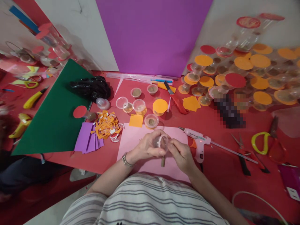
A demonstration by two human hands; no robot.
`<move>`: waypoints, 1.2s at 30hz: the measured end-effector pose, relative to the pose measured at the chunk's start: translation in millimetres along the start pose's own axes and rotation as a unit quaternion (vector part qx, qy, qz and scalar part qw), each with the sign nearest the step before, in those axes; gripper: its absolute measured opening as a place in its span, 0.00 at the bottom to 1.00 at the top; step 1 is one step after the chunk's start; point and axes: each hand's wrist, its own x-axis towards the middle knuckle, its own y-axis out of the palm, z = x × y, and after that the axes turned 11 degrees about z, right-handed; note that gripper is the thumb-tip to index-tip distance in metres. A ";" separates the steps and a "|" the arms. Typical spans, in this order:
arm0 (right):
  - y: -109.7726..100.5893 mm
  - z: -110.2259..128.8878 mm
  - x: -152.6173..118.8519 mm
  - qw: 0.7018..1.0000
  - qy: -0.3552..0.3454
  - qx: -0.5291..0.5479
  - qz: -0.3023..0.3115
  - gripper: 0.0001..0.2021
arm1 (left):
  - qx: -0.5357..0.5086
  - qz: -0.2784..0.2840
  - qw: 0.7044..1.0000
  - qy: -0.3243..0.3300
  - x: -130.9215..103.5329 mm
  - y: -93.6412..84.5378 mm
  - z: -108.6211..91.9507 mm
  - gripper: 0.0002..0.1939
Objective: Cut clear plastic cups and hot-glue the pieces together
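My left hand (152, 144) is wrapped round a small clear plastic cup (156, 142) above a pink sheet (131, 134). At the cup's white-looking rim, my right hand (181, 153) pinches with thumb and fingers; exactly what lies between those fingertips is hidden. A short brownish stick-like piece (163, 161) shows just below the hands, and I cannot tell whether it is attached to the cup. Right of my hands lies a pink glue gun (201, 143) with a glue stick (234, 152) in its back. Ahead stands a sand-filled cup (151, 121).
Orange paper scraps (106, 125) and purple paper pieces (87, 137) lie to the left, beside a green board (56, 118) and a black plastic bag (91, 87). Sand timers with orange discs (260, 61) crowd the back right. Scissors (260, 142) and a red-handled cutter (179, 104) lie on the right.
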 end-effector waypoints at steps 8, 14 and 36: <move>2.1 -8.9 3.1 0.996 0.029 0.088 -0.017 0.20 | -0.028 -0.008 1.000 0.003 -1.5 3.4 2.3 0.40; 2.2 -6.7 4.6 0.994 0.040 0.097 -0.036 0.20 | 0.177 -0.060 0.980 0.068 2.9 2.7 7.5 0.41; -4.8 -11.8 4.8 0.992 0.066 0.105 0.035 0.13 | 0.276 -0.044 0.954 0.110 3.0 -9.2 15.6 0.41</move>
